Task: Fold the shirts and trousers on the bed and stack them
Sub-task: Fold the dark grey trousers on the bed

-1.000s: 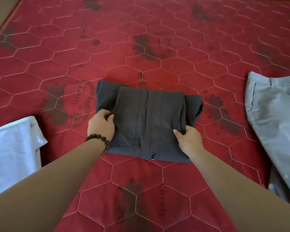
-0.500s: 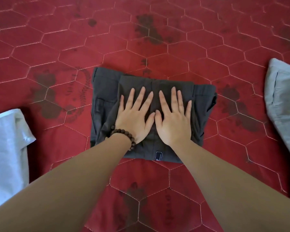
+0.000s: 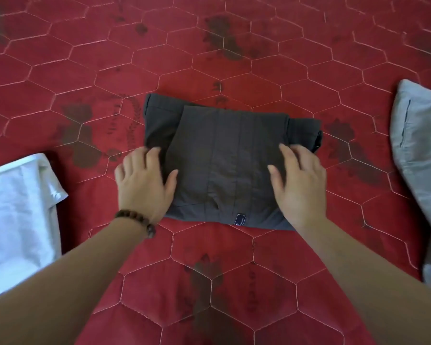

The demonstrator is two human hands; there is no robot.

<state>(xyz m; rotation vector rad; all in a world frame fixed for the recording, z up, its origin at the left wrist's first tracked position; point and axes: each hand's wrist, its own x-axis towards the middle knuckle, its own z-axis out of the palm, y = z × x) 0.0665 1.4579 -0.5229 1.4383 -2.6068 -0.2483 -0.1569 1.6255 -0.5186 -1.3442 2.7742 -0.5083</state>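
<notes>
At the far left a white shirt (image 3: 18, 220) lies on the red bedspread (image 3: 234, 282), only partly in view, well apart from the rest. Next comes the left hand (image 3: 144, 181), a bead bracelet (image 3: 137, 221) on its wrist; it rests on the left edge of the dark trousers (image 3: 229, 165), fingers spread and lightly bent, thumb laid on the cloth, holding nothing. The trousers sit mid-bed, folded into a compact block, the upper layer narrower than the one beneath and a small label at the near hem. The right hand (image 3: 297, 181) mirrors the other on the right edge, fingers loose and slightly blurred, pressing rather than grasping. At the far right, grey trousers (image 3: 421, 158) lie unfolded, running off the picture.

The fold looks finished, so lifting it to a stack seems due. The risk lies there: with only flat palms at the sides, the layers could slide apart or the top flap spring open if the block is raised without fingers tucked underneath. Dragging it across the quilting could also rumple the lower layer.
</notes>
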